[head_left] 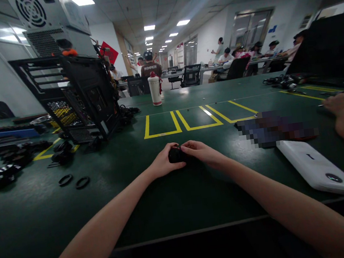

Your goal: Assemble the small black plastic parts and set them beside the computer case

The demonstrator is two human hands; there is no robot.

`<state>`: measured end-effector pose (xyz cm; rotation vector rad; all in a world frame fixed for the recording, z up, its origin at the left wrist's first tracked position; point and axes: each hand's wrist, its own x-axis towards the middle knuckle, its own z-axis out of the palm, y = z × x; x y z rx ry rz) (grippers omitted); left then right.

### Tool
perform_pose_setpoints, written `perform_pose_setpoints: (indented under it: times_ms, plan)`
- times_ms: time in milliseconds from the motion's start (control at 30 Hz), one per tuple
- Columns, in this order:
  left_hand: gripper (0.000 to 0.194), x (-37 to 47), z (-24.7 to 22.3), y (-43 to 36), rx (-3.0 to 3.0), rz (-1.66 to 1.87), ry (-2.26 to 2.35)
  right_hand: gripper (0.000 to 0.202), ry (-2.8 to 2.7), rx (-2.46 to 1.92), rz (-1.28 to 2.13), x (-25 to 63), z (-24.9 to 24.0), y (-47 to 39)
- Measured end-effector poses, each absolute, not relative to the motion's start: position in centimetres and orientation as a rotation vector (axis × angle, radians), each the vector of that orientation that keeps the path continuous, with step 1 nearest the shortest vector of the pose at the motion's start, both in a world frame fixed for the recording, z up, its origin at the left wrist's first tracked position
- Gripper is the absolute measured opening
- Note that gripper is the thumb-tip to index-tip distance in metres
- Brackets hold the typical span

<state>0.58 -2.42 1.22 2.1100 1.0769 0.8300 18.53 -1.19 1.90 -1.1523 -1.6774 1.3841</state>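
A: What takes up most of the view?
B: A dark green bench (176,206), spreading across the middle and lower frame.

A: And the next largest thing?
B: An open black computer case (95,99) at upper left, with metal boxes (59,19) stacked on top.

A: What else lies on the bench?
B: Yellow tape outlines (163,135) just above centre, a flat white device (319,166) at lower right, and a white cup (155,91) with a red top at upper centre. Another person's hand (339,102) is at the right edge.

A: Where are the wearer's hands?
B: At centre. The left hand (163,162) is clamped around a small, rounded black object (175,155); the right hand (198,148) has its fingertips against the object's right side. Whether that right grip pinches it, I cannot tell.

A: And the smallest things?
B: Two black rings (82,182), side by side, left of the hands.
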Motion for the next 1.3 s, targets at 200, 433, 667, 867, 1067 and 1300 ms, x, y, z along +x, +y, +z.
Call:
perform_pose_setpoints:
  times_ms: [200, 433, 667, 867, 1067, 1300]
  plan:
    - [0.068, 0.8, 0.9, -2.5, 2.180, 0.758, 1.153, 0.030, -1.574, -1.247, 1.233, 19.0, 2.4, -0.8]
    - [0.066, 0.2, 1.0, -3.4, 2.423, 0.775, 1.388, 0.028, -1.563, -1.244, 1.125, 19.9, 2.0, 0.2]
    - [0.063, 1.8, 3.4, -4.8, 2.830, 0.682, 1.499, 0.026, -1.563, -1.205, 0.977, 20.2, 2.1, 0.7]
    - [0.039, 6.8, 3.3, -3.9, 3.116, 0.215, 1.408, 0.022, -1.570, -1.156, 0.939, 20.3, 2.4, 0.6]
    - [0.029, 6.2, 2.5, -4.1, 3.060, 0.194, 1.476, 0.024, -1.622, -1.134, 0.944, 20.8, 2.5, 0.8]
    - [0.023, 1.9, 3.1, -7.7, 2.981, 0.227, 1.610, 0.025, -1.674, -1.134, 0.980, 20.7, 2.8, 0.3]
